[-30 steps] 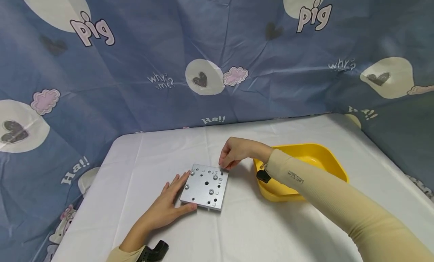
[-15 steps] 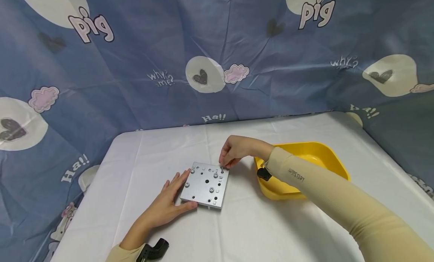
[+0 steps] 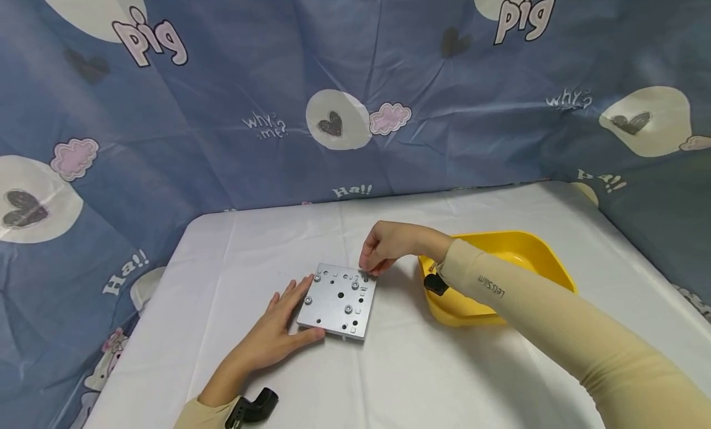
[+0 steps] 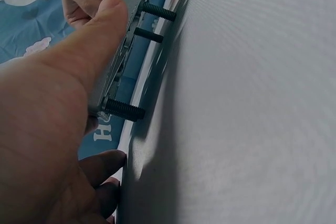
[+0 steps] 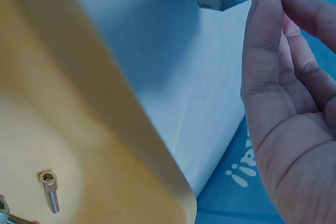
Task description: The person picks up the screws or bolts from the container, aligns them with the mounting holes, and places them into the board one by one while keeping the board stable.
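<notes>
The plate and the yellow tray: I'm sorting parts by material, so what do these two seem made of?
Plate: looks like metal, possibly aluminium, satin silver-grey, with clean-edged round holes.
Yellow tray: probably plastic, smooth and slightly glossy, judging by its even colour, rounded corners and soft highlights.

Creased blue printed fabric (image 3: 222,151) spans ten to two o'clock; white-covered table (image 3: 289,237) extends toward six o'clock.

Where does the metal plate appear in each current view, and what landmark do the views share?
Head: the metal plate is just below centre, seen from above.
Left wrist: upper left, nearly edge-on, partly hidden by the thumb of the left hand.
Right wrist: top edge, right of centre; only a corner part shows.
Shared landmark: the right hand, at the plate in all three views.
</notes>
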A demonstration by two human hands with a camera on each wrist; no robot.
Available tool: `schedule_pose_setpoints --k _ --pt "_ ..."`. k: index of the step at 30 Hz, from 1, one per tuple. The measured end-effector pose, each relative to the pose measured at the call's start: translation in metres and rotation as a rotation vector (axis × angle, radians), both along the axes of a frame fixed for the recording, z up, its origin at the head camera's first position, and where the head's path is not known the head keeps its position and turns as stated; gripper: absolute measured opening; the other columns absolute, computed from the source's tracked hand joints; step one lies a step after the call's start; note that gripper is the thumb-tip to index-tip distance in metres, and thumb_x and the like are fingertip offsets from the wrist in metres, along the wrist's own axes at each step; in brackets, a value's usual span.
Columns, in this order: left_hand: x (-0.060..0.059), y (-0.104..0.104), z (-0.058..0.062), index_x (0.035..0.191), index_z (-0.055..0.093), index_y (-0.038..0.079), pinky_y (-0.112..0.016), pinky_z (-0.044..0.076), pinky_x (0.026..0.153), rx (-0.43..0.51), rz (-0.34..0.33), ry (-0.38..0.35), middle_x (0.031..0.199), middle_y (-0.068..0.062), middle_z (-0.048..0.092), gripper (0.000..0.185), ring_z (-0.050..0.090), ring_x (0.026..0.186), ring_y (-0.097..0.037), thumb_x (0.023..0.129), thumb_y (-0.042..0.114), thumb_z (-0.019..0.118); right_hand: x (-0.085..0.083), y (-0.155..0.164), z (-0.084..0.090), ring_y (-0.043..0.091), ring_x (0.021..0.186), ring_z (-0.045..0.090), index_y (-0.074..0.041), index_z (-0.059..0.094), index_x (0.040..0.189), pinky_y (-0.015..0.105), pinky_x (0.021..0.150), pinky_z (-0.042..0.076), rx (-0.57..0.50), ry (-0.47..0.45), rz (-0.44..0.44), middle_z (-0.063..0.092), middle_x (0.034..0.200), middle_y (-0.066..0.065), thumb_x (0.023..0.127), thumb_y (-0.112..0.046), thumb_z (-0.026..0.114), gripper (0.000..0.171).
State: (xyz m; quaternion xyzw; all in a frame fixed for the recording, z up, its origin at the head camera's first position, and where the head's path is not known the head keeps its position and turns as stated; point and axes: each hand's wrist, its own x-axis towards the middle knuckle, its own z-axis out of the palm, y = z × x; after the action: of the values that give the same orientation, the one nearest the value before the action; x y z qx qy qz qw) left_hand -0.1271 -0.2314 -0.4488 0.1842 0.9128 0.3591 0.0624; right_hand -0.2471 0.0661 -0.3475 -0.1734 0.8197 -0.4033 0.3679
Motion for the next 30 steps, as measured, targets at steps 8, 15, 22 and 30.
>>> schedule_pose_setpoints --k 8,15,22,30 --pt "0.0010 -0.0004 0.0006 0.172 0.027 0.024 -0.069 0.002 0.135 -0.001 0.000 -0.010 0.178 -0.009 0.030 0.102 0.018 0.167 -0.043 0.091 0.050 0.084 -0.0013 0.0001 -0.0002 0.009 0.076 0.070 0.005 0.076 0.109 0.031 0.088 0.068 0.003 -0.035 0.019 0.077 0.088 0.005 0.099 -0.001 0.073 0.013" --pt "0.0010 -0.0001 0.0000 0.172 0.027 0.025 -0.069 0.003 0.135 -0.005 0.002 -0.003 0.178 -0.008 0.031 0.103 0.018 0.167 -0.043 0.091 0.051 0.083 -0.0034 0.0009 0.0002 0.009 0.077 0.070 0.007 0.075 0.111 0.026 0.083 0.067 -0.006 -0.053 0.027 0.077 0.089 0.006 0.100 0.000 0.071 0.014" --pt "0.0009 -0.0004 0.0003 0.172 0.027 0.025 -0.069 0.003 0.135 0.003 0.000 -0.006 0.178 -0.008 0.030 0.103 0.018 0.167 -0.043 0.091 0.051 0.083 -0.0047 0.0010 0.0008 0.009 0.078 0.070 0.006 0.076 0.112 0.023 0.082 0.065 0.000 -0.059 0.033 0.076 0.088 0.004 0.101 -0.001 0.070 0.014" --pt "0.0001 -0.0007 0.0014 0.172 0.027 0.023 -0.071 0.004 0.134 0.003 -0.008 0.004 0.178 -0.009 0.030 0.103 0.018 0.167 -0.044 0.091 0.050 0.083 -0.0068 0.0031 0.0026 0.008 0.077 0.069 0.006 0.076 0.111 0.023 0.081 0.065 0.010 -0.058 0.043 0.076 0.087 0.004 0.101 -0.001 0.070 0.014"
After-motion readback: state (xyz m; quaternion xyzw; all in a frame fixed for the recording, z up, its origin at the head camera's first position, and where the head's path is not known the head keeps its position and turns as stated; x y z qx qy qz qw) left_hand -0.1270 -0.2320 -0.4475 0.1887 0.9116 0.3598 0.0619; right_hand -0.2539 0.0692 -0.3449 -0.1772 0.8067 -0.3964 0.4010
